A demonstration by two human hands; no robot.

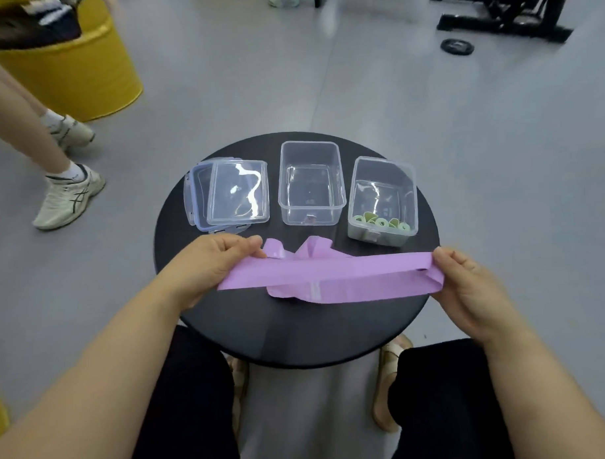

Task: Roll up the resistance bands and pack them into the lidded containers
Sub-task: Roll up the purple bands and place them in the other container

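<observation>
A purple resistance band [330, 280] stretches flat across the round black table [298, 332], its far layers crumpled near the middle. My left hand [210, 267] pinches its left end between thumb and fingers. My right hand [467, 288] holds the folded right end. Behind the band stand two clear containers: the middle container [311, 184] has nothing inside, and the right container [382, 200] holds a rolled green band [383, 223] at its near side. Two clear lids [231, 194] lie stacked at the left of the table.
Another person's legs and white sneakers [70, 199] stand at the left beside a yellow drum [73, 76]. Black exercise equipment [502, 13] sits at the far right on the grey floor. My knees and sandalled feet are under the table's near edge.
</observation>
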